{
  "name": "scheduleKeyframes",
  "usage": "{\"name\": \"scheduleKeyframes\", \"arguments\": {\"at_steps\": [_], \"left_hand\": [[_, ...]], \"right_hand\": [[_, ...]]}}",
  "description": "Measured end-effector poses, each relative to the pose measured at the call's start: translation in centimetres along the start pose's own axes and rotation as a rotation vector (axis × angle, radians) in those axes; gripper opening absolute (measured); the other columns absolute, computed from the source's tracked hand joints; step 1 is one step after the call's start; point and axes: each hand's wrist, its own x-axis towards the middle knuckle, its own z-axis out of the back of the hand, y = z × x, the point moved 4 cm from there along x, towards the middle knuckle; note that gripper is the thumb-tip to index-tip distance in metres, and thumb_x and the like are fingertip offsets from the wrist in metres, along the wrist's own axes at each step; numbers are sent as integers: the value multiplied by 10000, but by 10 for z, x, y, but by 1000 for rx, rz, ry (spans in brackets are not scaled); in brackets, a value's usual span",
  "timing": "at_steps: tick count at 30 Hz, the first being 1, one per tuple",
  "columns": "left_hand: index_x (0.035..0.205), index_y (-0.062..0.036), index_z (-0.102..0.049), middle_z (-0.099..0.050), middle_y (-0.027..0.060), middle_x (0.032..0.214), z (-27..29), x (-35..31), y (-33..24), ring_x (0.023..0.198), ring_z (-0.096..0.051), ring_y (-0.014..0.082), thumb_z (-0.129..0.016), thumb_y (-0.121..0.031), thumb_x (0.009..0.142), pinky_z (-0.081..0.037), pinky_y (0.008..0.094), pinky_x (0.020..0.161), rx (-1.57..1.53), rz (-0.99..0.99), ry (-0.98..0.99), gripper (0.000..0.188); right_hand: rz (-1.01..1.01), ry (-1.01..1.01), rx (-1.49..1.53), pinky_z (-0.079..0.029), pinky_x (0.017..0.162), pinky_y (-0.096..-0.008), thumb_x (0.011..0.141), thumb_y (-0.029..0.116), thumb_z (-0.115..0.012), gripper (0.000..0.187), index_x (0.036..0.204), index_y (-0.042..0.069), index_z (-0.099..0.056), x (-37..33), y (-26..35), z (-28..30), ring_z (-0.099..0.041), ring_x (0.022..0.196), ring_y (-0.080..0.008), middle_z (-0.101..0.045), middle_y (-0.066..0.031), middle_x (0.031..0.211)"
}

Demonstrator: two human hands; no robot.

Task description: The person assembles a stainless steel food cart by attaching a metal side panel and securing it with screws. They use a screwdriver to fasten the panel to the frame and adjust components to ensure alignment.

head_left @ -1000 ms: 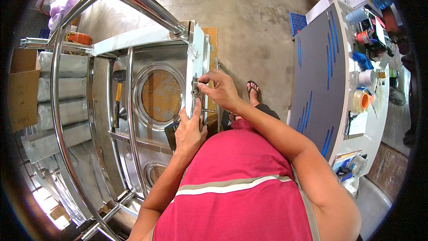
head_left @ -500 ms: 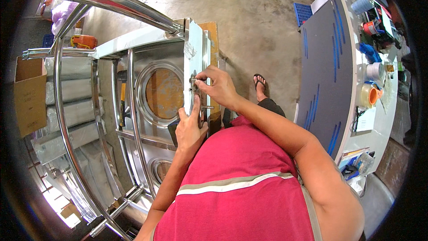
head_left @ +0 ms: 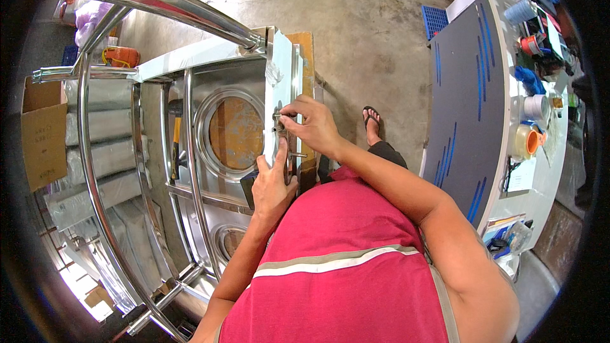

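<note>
1. A small metal piece (head_left: pixel 277 116) sits at the pale-covered front panel (head_left: pixel 277 76) of a shiny metal frame, roughly midway along the stretch that shows.
2. The right hand (head_left: pixel 312 126) pinches this piece between thumb and fingertips, coming in from the panel's right side.
3. The left hand (head_left: pixel 272 187) lies just below, against the panel, its index finger pointing up toward the piece and its thumb set apart; whether it grips anything cannot be told.
4. A short metal rod (head_left: pixel 298 155) sticks out rightward beside the left hand.
5. Left of the panel, a round metal ring (head_left: pixel 204 136) lies inside the frame, with brown board showing through it.
6. Farther left, a hammer (head_left: pixel 176 133) with a yellow handle lies behind an upright tube (head_left: pixel 190 124).
7. Beyond the frame are plastic-wrapped bundles (head_left: pixel 105 157) and a cardboard box (head_left: pixel 43 140).
8. Well apart, to the person's right, a white counter (head_left: pixel 530 206) carries a tape roll (head_left: pixel 526 142) and a white roll (head_left: pixel 535 108).
9. A blue crate (head_left: pixel 434 22) stands near the counter's far end.
</note>
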Motion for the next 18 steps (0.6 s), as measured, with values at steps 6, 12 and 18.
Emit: {"name": "scheduleKeyframes", "arguments": {"at_steps": [6, 12, 18], "left_hand": [[1630, -291, -275, -479, 268, 1207, 1, 0, 1, 894, -682, 480, -789, -169, 769, -567, 543, 816, -14, -27, -2, 1010], [1625, -282, -284, -482, 269, 1201, 2, 0, -1, 904, -678, 485, -784, -171, 771, -568, 541, 815, 1, -25, 0, 996], [1618, -279, -306, -487, 264, 1205, 1, 0, -1, 918, -668, 501, -779, -168, 769, -561, 553, 840, -27, -35, -14, 977]], "right_hand": [[-2, 10, 7, -502, 651, -389, 874, 213, -768, 177, 992, 82, -776, 1, 0, 1, -634, 723, -286, -650, -105, 862], [20, 18, -9, -508, 669, -384, 881, 212, -764, 179, 1003, 82, -775, 1, 3, 2, -640, 740, -278, -659, -101, 879], [-21, 29, -38, -525, 695, -389, 887, 224, -756, 183, 1015, 95, -771, -2, 1, 1, -663, 787, -295, -668, -89, 908]]}}
